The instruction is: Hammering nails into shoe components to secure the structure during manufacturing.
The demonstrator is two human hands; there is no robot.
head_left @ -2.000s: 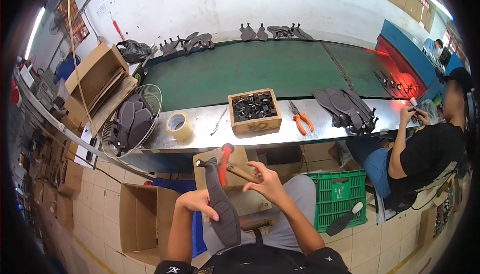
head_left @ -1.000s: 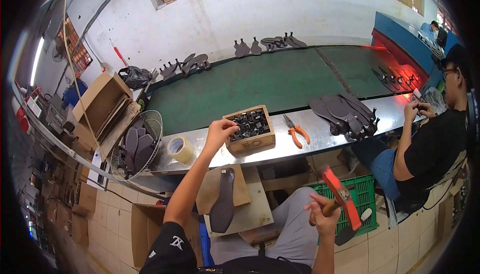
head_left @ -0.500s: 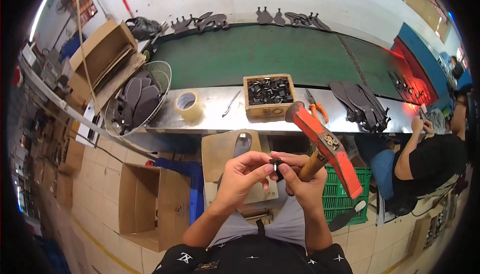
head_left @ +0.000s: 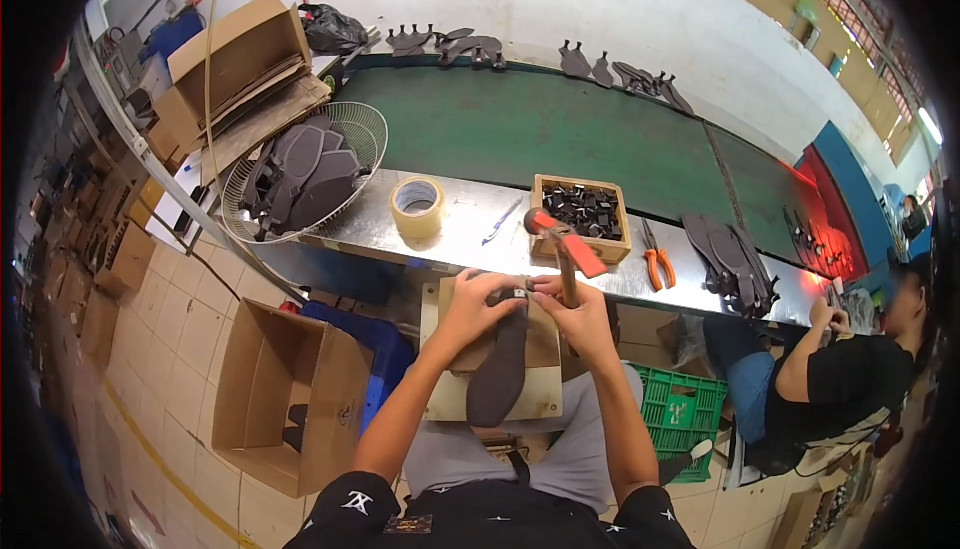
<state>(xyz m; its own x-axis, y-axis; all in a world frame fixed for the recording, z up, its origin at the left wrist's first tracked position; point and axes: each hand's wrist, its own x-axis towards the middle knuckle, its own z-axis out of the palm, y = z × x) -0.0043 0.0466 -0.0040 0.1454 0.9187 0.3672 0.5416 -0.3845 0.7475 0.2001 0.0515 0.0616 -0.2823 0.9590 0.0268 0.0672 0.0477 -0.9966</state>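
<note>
A dark grey sole-shaped piece lies lengthwise on a board in front of me, its wide end toward my lap. My left hand is closed round its far end, where a small shiny metal spot shows. My right hand grips a hammer with an orange-red head and a wooden handle, head up. The right thumb and forefinger also pinch at the far end of the sole piece, against a small dark part that I can barely make out.
On the metal bench edge are a wire basket of sole pieces, a tape roll, a wooden box of small black parts and orange-handled pliers. Below stand a cardboard box and green crate. A co-worker sits at right.
Both hands have moved from in front of my chest to the far end of the sole piece on the board. The hammer has swung upright in my right hand. My view has shifted left.
</note>
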